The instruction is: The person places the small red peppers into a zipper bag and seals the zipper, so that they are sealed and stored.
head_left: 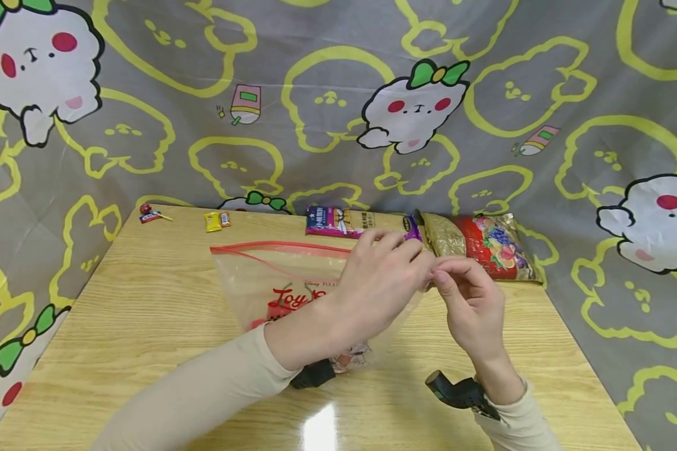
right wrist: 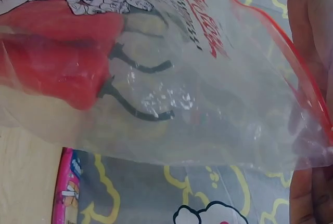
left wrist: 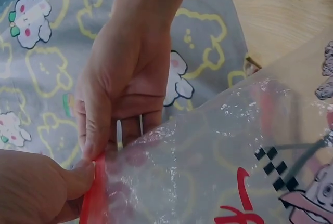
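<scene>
A clear zip bag (head_left: 234, 269) with a red zip (head_left: 271, 244) and red "Toy" lettering is held up over the table. My left hand (head_left: 380, 282) reaches across its front to the right end of the zip and pinches it there, as the left wrist view shows. At that same corner, the thumb and forefinger of my right hand (head_left: 476, 316) pinch the bag's edge. The two hands meet close together. Red shapes (right wrist: 57, 73) with dark curved stems show through the plastic; their kind is unclear. My left hand and forearm hide part of the bag.
Along the table's (head_left: 118, 313) back edge lie a lollipop (head_left: 151, 216), a small yellow packet (head_left: 213, 222), a purple-and-gold snack pack (head_left: 338, 222) and a gold-and-red pack with fruit pictures (head_left: 499, 247). Grey patterned cloth (head_left: 327, 175) hangs behind and at the sides.
</scene>
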`<state>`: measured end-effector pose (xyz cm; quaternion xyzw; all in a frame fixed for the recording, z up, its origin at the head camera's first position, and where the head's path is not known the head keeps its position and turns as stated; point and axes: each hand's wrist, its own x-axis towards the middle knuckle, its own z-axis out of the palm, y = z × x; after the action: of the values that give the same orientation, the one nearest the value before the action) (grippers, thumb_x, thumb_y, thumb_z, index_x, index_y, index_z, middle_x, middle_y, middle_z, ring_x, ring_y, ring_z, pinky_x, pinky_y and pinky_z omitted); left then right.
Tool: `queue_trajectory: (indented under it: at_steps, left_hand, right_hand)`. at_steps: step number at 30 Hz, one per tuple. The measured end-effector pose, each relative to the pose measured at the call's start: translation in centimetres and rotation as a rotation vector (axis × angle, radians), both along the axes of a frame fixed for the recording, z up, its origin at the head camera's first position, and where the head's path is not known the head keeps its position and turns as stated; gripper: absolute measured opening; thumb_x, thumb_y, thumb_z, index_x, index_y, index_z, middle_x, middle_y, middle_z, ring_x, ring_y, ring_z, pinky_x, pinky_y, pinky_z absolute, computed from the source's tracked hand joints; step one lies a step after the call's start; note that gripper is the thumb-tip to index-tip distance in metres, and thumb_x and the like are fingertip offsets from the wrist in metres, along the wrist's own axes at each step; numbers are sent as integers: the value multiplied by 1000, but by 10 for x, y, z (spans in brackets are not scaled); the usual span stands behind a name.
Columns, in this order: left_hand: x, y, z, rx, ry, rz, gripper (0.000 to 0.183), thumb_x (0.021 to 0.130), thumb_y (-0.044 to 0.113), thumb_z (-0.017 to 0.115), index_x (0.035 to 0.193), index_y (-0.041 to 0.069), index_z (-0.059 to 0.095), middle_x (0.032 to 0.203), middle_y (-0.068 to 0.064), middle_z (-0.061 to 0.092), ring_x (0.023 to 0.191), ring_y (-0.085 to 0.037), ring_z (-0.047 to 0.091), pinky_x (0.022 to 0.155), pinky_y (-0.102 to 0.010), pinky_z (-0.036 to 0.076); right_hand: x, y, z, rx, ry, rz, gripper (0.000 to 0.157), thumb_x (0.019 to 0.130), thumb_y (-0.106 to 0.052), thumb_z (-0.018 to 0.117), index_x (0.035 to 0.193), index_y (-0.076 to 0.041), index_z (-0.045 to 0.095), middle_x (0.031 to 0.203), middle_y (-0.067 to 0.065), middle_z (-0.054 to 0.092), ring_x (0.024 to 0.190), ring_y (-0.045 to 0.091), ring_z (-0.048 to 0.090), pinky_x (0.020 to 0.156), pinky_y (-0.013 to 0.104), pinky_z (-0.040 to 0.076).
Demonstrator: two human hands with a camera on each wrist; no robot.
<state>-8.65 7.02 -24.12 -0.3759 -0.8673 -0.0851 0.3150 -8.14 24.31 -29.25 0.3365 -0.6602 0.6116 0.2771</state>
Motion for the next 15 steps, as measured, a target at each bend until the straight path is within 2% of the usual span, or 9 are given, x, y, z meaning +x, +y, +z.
queue_trajectory:
  at_steps: [5,8,13,15]
  left_hand:
    - [-3,-10,1,-30,-45,26,15,89,24,58,103,23,64,98,9,64,96,-13,58,86,-34,41]
    - [-5,-17,2,-29,-91,26,13,87,18,61,100,21,63,93,7,65,91,-13,60,81,-32,42]
    - [-8,-24,2,-7,-117,-24,10,85,11,61,91,18,60,79,6,62,79,-13,60,71,-30,41]
    - [-9,-25,2,2,-113,-46,6,87,15,59,90,19,60,76,7,60,76,-13,59,70,-30,40]
  right_hand:
    - [-1,-1,0,36,-11,-28,8,86,16,45,91,22,48,93,15,61,76,17,62,70,23,50]
    - [-2,-1,1,18,-35,-13,9,87,18,41,92,22,46,90,15,62,72,18,64,68,24,51]
    - [-3,-3,1,0,-83,-56,9,88,16,42,93,20,48,79,12,66,68,16,65,71,24,51]
    - [-2,-4,0,-5,-105,-72,9,88,16,43,93,18,49,76,10,67,67,14,65,71,22,50]
